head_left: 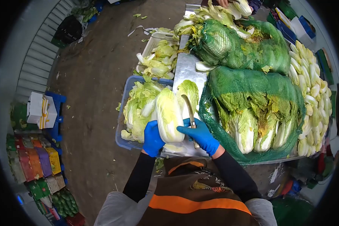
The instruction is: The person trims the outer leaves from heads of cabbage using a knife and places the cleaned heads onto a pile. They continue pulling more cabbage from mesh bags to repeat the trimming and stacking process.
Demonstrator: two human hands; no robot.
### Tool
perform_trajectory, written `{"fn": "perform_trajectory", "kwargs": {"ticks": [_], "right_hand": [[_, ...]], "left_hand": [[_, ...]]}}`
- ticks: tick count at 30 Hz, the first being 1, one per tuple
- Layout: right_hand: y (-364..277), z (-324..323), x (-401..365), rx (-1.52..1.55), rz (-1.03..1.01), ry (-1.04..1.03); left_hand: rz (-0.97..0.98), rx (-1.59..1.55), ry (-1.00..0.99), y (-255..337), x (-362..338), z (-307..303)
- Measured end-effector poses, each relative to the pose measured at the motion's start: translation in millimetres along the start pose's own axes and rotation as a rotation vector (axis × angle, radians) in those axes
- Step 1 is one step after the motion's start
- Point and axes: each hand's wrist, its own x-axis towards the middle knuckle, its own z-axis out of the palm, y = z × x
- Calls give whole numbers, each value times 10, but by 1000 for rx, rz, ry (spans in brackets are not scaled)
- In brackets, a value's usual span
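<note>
Head view: just left of your left fingers sits a blue crate (119, 132) of loose leaves. Your left hand (153, 137) wraps closed around the base of a napa cabbage (169, 116) at the edge of the steel surface (186, 67). Your right hand (200, 136) is clenched on a curved knife (188, 107), blade pointing away, forefinger touching the cabbage. Both forearms reach forward.

Grey concrete floor (98, 86) spreads out at nine o'clock, flecked with leaf scraps. A ribbed metal wall (37, 52) stands at ten, coloured crates (37, 162) are stacked at eight, and a steel table (186, 69) sits at twelve.
</note>
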Motion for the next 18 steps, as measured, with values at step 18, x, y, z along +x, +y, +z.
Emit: {"fn": "perform_trajectory", "kwargs": {"ticks": [18], "right_hand": [[-298, 191, -314, -21, -164, -96]], "left_hand": [[172, -216, 162, -363, 109, 115]]}}
